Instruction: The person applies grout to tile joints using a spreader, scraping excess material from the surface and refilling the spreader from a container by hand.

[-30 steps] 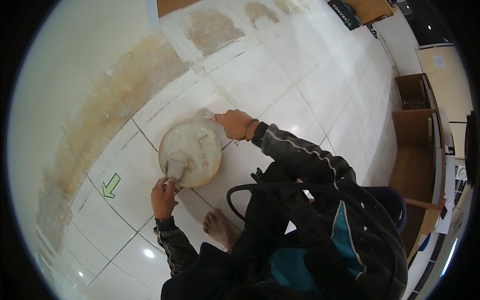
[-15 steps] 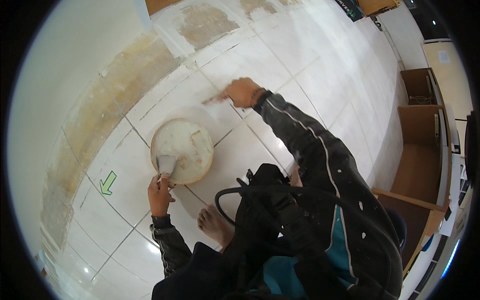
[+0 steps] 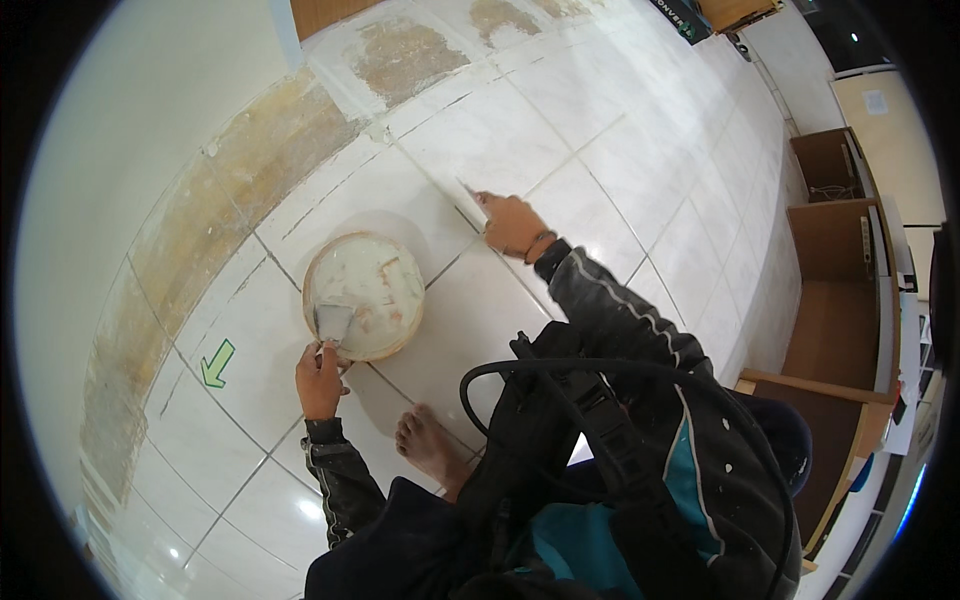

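My left hand (image 3: 320,383) is closed on a putty knife (image 3: 333,321), whose wide grey blade lies over the near left part of a round shallow tub (image 3: 311,285). Its fingers are at the tub's near rim. Whitish paste (image 3: 375,270) with a few tan streaks lies inside the tub, which stands on the white tiled floor (image 3: 330,210). Farther right, my right hand (image 3: 515,226) is low over the tiles beside a dark joint line, its fingers closed. A thin, pale, blade-like tool (image 3: 464,187) juts from its fingertips; its exact kind is too small to tell.
My bare foot (image 3: 430,445) is close to the tub. A worn brown strip (image 3: 230,160) runs along the wall at left, and a green arrow (image 3: 217,364) lies on the tiles. Open wooden cabinets (image 3: 832,290) line the right side. A black cable (image 3: 610,367) loops before me.
My right hand has drawn back toward me and to the right, away from the tub. The left hand and its putty knife stay almost where they were.
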{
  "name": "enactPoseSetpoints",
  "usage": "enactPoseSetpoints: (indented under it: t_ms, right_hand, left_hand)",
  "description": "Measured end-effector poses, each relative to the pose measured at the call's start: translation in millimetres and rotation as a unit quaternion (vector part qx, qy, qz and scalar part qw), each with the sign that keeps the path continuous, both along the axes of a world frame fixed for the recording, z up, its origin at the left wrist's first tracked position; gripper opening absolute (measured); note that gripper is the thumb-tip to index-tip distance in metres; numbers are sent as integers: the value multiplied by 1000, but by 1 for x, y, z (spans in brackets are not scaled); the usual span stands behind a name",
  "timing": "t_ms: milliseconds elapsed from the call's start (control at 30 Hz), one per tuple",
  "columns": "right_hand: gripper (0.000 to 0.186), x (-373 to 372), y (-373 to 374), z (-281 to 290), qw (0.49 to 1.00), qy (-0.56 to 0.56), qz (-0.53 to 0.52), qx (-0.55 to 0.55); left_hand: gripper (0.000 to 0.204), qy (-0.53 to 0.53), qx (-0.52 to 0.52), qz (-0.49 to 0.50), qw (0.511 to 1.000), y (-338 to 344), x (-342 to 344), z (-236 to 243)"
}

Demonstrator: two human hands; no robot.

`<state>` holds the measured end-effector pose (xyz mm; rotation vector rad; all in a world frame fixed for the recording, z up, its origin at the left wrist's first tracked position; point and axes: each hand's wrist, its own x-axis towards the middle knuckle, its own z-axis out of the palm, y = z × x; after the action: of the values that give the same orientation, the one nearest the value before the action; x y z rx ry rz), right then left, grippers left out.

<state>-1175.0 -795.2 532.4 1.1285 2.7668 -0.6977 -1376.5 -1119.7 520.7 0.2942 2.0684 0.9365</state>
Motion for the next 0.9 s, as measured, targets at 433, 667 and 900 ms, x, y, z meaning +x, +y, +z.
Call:
enactPoseSetpoints:
  t_ms: [433, 667, 900]
  right_hand:
    - [56, -28, 72, -106, 956, -53, 52, 284]
    - [62, -34, 43, -54, 992, -91, 60, -64]
    - [60, -68, 65, -100, 985, -144, 91, 26]
  left_hand:
    - [30, 10, -7, 43, 999, 141, 13, -41]
    - [32, -12, 30, 21, 999, 57, -63, -82]
    - [32, -5, -1, 11, 1000, 5, -54, -103]
